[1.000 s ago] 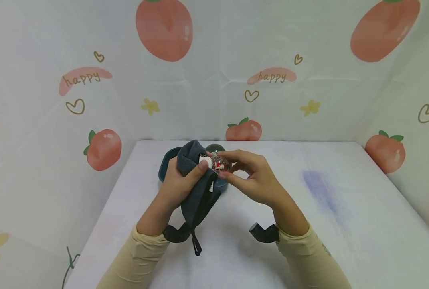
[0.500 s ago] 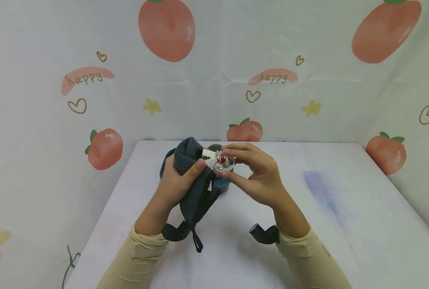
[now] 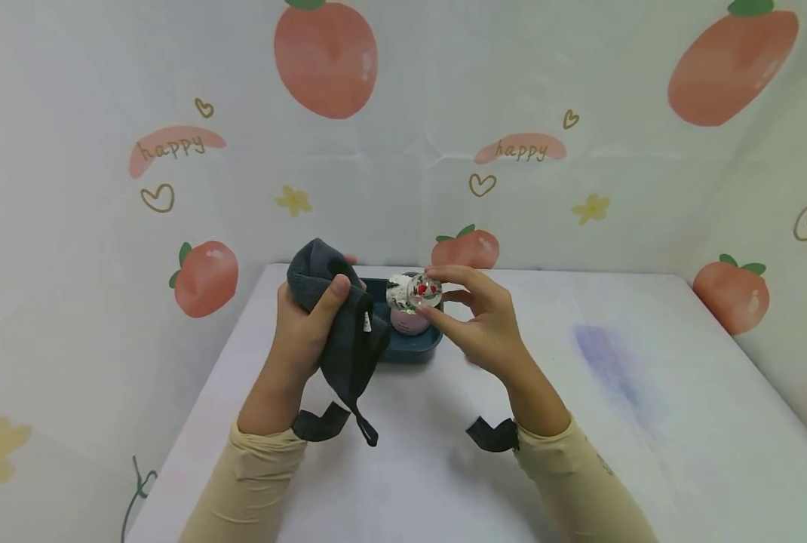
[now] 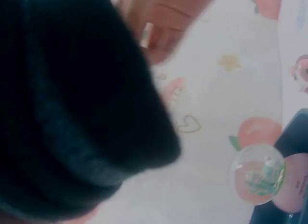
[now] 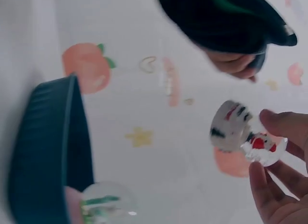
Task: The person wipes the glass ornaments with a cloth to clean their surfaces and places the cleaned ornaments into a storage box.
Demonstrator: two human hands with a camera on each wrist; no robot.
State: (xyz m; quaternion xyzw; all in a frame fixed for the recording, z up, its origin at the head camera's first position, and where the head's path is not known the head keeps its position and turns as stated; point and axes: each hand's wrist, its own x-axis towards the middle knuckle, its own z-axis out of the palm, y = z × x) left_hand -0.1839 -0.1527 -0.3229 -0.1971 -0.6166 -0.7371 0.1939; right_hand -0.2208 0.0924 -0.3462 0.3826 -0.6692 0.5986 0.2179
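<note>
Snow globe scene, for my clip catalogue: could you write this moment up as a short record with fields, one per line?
Left hand: grips a dark cloth with a white tag
Right hand: fingers hold a snow globe by its clear dome
Globe details: white base, red-and-white figure inside
Globe pose: tipped sideways
Cloth and held globe: apart
Blue bin: on the white table, beyond the hands
In bin: pink-based globe

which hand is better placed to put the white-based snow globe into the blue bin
Probably the right hand: it pinches the white-based snow globe near the blue bin, while the left hand holds a dark cloth.
</note>
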